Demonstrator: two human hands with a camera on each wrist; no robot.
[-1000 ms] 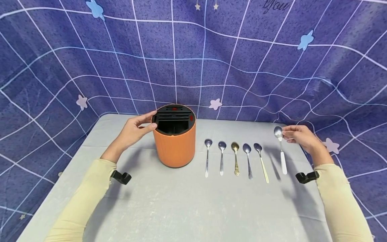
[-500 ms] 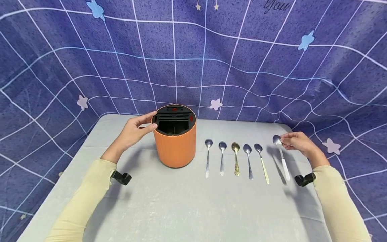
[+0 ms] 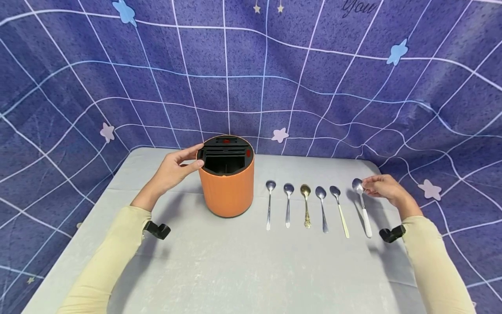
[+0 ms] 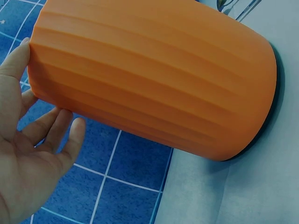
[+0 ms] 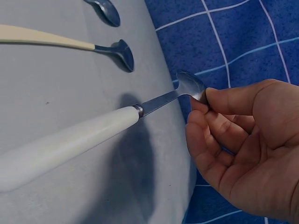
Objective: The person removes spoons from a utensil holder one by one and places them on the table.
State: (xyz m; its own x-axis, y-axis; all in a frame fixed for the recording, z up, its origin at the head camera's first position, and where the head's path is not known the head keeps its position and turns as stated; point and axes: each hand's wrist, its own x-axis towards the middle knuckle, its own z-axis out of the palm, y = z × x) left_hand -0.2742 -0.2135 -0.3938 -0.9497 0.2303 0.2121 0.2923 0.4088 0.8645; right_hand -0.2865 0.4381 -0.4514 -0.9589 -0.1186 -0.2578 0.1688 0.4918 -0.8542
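Note:
An orange utensil holder [image 3: 228, 196] with a black divided top [image 3: 225, 148] stands upright on the table, left of the spoons. My left hand [image 3: 172, 170] rests its thumb and fingertips against the left side of its rim; in the left wrist view, the relaxed fingers [image 4: 58, 128] touch the orange wall. At the right, my right hand [image 3: 386, 188] pinches the bowl of a white-handled spoon [image 3: 366, 220] between thumb and fingers. That spoon's handle slants toward the front, low over the table. The right wrist view shows its metal neck [image 5: 160, 101] and the shadow beneath.
Several spoons lie in a row between the holder and my right hand, among them a gold one [image 3: 306, 205] and one with a cream handle [image 3: 343, 218]. The grey-white table [image 3: 251, 266] meets a purple-blue grid-patterned cloth [image 3: 251, 96] at the back and sides.
My right hand has lowered the white-handled spoon toward the table and brought it nearer the front, lately shifting slightly left. The left hand and the holder have stayed in place.

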